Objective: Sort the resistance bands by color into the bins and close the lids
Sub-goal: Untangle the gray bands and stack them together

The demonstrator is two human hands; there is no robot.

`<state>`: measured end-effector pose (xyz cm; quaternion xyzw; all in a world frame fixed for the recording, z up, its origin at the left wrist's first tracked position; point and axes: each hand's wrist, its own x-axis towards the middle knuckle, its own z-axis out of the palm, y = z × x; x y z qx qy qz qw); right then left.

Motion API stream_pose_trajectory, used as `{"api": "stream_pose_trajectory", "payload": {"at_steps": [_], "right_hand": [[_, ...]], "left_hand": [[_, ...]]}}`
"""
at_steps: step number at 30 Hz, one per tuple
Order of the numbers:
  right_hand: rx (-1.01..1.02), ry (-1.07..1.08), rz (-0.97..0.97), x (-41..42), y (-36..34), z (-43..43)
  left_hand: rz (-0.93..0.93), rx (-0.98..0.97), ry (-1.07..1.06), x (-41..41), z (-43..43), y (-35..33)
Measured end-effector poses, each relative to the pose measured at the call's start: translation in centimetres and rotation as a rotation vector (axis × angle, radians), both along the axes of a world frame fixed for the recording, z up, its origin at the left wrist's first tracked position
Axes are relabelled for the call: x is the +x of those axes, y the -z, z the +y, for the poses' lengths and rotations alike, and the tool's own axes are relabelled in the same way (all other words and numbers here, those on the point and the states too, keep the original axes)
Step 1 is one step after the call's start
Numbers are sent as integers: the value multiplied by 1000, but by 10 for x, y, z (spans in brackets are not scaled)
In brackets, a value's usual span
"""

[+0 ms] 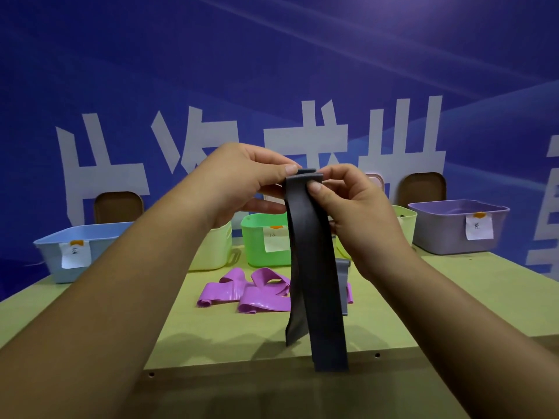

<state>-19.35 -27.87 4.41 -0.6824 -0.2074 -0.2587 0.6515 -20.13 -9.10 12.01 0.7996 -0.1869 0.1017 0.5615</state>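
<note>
While a blue wall banner (272,71) with large white characters rose behind the bright green plastic bin (260,237), a yellow-green wooden table (211,334) carried that bin and spread out in front of it. Far to the green bin's left sat a light blue plastic bin (48,255), and just to its left a pale yellow plastic bin (211,252). To its right stood a pale lime plastic bin (406,222), partly hidden, and farthest right a lilac-grey plastic bin (447,231). All had open tops. A brown rounded lid (118,207) leaned upright on the banner behind and left of the green bin, and a second brown lid (423,189) behind and right of it. In front of the green bin and raised above it, a long dark grey rubber resistance band (314,282) hung doubled over, its ends dangling near the table's front edge. Crumpled glossy purple bands (242,291) lay on the table just in front of the green bin. The left hand (242,179) pinched the dark band's folded top from the left. The right hand (357,207) gripped the same fold, thumb on its front face. A smaller grey band (343,276) showed beside the purple ones, mostly hidden. White paper labels (75,254) hung on the blue, green and lilac-grey bins.
</note>
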Motion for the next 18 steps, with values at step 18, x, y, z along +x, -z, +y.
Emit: {"api": "stream_pose_trajectory", "payload": {"at_steps": [18], "right_hand": [[-8,16,-2,4,9,4]], "left_hand": [[24,81,76,-1,3,5]]}}
